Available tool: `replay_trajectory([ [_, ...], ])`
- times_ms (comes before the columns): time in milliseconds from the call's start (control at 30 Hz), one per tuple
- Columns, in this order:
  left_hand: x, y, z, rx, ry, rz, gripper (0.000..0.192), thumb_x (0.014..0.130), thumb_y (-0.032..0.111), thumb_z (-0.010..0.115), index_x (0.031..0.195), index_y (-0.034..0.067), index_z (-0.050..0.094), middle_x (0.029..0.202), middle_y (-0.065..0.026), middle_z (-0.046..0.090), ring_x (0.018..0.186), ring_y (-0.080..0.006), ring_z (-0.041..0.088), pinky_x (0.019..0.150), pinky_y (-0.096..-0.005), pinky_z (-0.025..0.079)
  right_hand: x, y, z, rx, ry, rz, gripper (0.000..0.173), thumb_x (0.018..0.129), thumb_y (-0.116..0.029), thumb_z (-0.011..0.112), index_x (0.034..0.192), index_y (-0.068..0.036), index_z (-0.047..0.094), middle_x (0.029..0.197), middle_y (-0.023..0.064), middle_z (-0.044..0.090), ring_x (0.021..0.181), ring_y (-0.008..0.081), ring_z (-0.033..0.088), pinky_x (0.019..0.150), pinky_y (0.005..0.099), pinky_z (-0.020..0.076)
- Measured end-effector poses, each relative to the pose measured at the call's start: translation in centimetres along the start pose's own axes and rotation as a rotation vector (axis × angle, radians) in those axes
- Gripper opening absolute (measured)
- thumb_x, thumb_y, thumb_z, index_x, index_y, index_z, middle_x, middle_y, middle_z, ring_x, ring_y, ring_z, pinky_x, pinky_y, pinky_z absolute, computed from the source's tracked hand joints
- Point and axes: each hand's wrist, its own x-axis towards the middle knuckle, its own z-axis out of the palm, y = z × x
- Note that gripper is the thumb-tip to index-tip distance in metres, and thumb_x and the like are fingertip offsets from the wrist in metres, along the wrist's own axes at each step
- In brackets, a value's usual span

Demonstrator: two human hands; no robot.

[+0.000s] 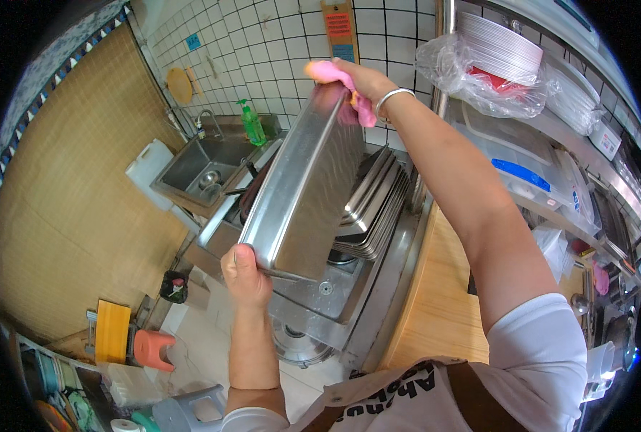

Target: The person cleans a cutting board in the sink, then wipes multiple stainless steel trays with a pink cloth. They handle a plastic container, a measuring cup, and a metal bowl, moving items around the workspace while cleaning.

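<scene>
A deep stainless steel pan [304, 189] is tilted up on its side above a metal sink unit. At its lower near corner, my left hand [246, 275] grips the rim with the thumb on top. My right hand [366, 81] holds a pink cloth [347, 89] against the pan's far upper end. Just right of the pan, a stack of metal trays [377, 216] leans in the sink unit [347, 294]. Part of a dark pan [253, 191] shows behind the pan's left side.
A smaller sink [191, 167] with metal bowls [209, 181] stands at the far left, beside a green soap bottle [252, 124]. To the right are a wooden counter [439, 302] and shelves with plastic-wrapped plates [498, 48]. A red stool [153, 350] and a bin [174, 286] are on the floor.
</scene>
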Motion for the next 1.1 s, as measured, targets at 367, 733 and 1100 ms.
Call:
replay_trajectory([
  [367,2.0,-0.9,3.8,0.059,0.131,-0.003,0.045,0.094,0.046,0.037,0.074,0.007,0.049,0.071,0.0011,0.051,0.066,-0.0078,0.048,0.059,-0.0237,0.039,-16.1,6.2,10.9,-0.683,0.158,-0.987,0.03,0.082,-0.025,0.057,0.102,-0.002,0.059,0.102,0.0179,0.059,0.099,0.0334,0.054,0.087,0.0395,0.0433],
  [733,2.6,-1.1,2.6,-0.568,0.244,-0.33,0.049,0.093,0.043,0.041,0.106,-0.003,0.052,0.097,-0.011,0.061,0.087,-0.0199,0.06,0.079,-0.0328,0.048,-21.5,11.1,10.2,-0.752,-0.042,-1.404,0.04,0.066,-0.017,0.065,0.105,-0.011,0.059,0.133,0.0077,0.042,0.126,0.0304,0.036,0.097,0.0459,0.0344],
  [1100,2.4,3.9,-3.9,-0.539,0.382,-0.226,0.059,0.094,0.048,0.029,0.124,0.0,0.046,0.123,-0.0129,0.052,0.113,-0.0277,0.049,0.097,-0.0425,0.037,-18.9,15.0,-2.6,-0.736,0.052,-0.49,0.049,0.079,-0.017,0.062,0.125,-0.011,0.047,0.121,0.018,0.049,0.108,0.037,0.049,0.094,0.0399,0.0406],
])
